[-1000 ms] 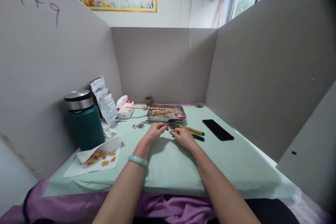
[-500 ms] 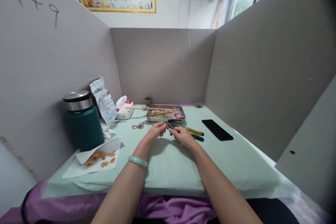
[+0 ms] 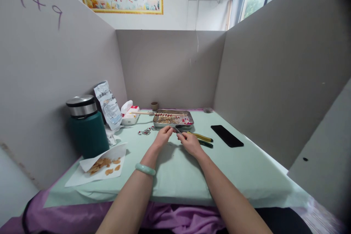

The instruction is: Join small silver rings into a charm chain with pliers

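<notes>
My left hand [image 3: 163,135], with a pale green bangle [image 3: 145,169] on its wrist, is closed in a pinch near the tray's front edge; what it pinches is too small to make out. Just right of it, my right hand [image 3: 190,142] is wrapped round a slim metal tool [image 3: 177,130] whose tip points at the left fingertips. Behind both hands lies a metal tray [image 3: 189,125] of small gold and red pieces, with a beaded stick across it. Pliers with yellow handles [image 3: 204,138] and a dark green handle [image 3: 206,144] lie beside my right hand.
A beaded chain [image 3: 146,131] lies left of the tray. Farther left are a tissue pack [image 3: 131,117], a silver pouch [image 3: 108,104], a green flask [image 3: 89,133] and snacks on white paper [image 3: 120,157]. A black phone [image 3: 227,136] lies right. Grey partitions [image 3: 170,69] surround the table.
My left hand has shifted slightly up and its fingers have turned. My right hand has moved slightly left, still round the slim tool.
</notes>
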`<state>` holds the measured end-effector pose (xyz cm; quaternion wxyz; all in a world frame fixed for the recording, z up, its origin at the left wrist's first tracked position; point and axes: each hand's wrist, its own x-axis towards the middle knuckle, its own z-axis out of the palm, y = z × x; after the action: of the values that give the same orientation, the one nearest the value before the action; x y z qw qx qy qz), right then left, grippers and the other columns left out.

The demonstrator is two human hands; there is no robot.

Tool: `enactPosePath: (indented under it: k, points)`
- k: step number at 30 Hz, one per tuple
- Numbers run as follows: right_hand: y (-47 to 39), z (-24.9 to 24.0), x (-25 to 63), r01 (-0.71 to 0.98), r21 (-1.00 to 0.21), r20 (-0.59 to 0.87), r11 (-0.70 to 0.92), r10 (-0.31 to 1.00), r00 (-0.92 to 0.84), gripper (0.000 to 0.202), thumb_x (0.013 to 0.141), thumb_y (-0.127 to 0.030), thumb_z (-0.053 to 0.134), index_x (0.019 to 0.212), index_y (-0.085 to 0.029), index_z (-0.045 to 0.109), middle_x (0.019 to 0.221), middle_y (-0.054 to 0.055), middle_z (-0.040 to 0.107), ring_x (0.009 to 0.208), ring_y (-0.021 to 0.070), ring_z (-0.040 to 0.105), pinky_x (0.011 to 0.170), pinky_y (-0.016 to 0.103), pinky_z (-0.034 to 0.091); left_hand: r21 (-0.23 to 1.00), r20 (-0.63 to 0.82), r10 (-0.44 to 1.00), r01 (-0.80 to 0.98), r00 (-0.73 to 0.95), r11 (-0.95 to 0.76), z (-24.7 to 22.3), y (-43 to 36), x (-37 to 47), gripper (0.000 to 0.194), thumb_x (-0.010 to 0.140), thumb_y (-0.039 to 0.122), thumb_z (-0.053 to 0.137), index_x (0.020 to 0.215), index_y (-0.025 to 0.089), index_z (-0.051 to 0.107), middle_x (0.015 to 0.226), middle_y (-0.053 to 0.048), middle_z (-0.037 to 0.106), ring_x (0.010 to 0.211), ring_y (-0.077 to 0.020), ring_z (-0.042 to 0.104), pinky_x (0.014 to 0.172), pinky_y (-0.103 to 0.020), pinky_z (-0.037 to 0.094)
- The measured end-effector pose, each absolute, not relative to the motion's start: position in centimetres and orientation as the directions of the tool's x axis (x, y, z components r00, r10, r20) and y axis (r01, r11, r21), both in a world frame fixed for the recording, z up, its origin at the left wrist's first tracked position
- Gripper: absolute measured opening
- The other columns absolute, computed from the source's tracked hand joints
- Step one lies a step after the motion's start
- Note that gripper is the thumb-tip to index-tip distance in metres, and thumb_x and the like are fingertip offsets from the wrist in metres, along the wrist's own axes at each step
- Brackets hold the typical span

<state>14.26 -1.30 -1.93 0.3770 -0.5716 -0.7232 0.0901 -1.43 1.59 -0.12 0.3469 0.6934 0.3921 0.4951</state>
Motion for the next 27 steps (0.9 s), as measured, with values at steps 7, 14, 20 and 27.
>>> enactPosePath:
  k: [7,14,20,27]
  points:
    - [-1.2,-1.9,14.3,0.705,-0.631,0.414,0.324,0.909,-0.046,0.043,0.086,-0.049,0.039,0.069,-0.018,0.063,0.063,0.002,0.063,0.06,0.0141,0.054,0.054,0.022,0.029,0.911,0.397,0.898,0.035,0.189,-0.41,-0.6,2.2,-1.6,0.029,0.077,0.044,0.049,0.073,0.016,0.056,0.052,0.005,0.037,0.051,-0.0095,0.035,0.052,-0.023,0.029]
    - [-1.3,-1.9,14.1,0.669,-0.639,0.444,0.379,0.893,-0.082,0.041,0.086,-0.048,0.04,0.069,-0.019,0.063,0.063,0.001,0.063,0.06,0.0136,0.054,0.055,0.022,0.03,0.918,0.388,0.888,-0.015,0.246,-0.397,-1.0,2.3,-1.4,0.028,0.076,0.044,0.052,0.074,0.016,0.056,0.054,0.004,0.04,0.051,-0.0087,0.035,0.051,-0.023,0.029]
    - [-1.4,-1.9,14.0,0.675,-0.627,0.475,0.389,0.878,-0.064,0.041,0.086,-0.049,0.041,0.065,-0.019,0.06,0.058,0.0,0.059,0.058,0.0131,0.053,0.055,0.022,0.03,0.912,0.393,0.881,0.008,0.263,-0.41,-0.6,1.8,-1.3,0.029,0.08,0.043,0.048,0.076,0.015,0.055,0.053,0.005,0.038,0.052,-0.009,0.034,0.053,-0.023,0.029]
    - [-1.4,-2.0,13.8,0.696,-0.603,0.492,0.389,0.868,-0.059,0.041,0.087,-0.047,0.04,0.064,-0.019,0.059,0.058,0.0,0.059,0.058,0.0129,0.053,0.056,0.022,0.03,0.897,0.414,0.874,0.048,0.256,-0.439,0.0,1.2,-1.2,0.027,0.08,0.042,0.048,0.075,0.016,0.053,0.056,0.005,0.039,0.055,-0.0092,0.037,0.056,-0.023,0.033]
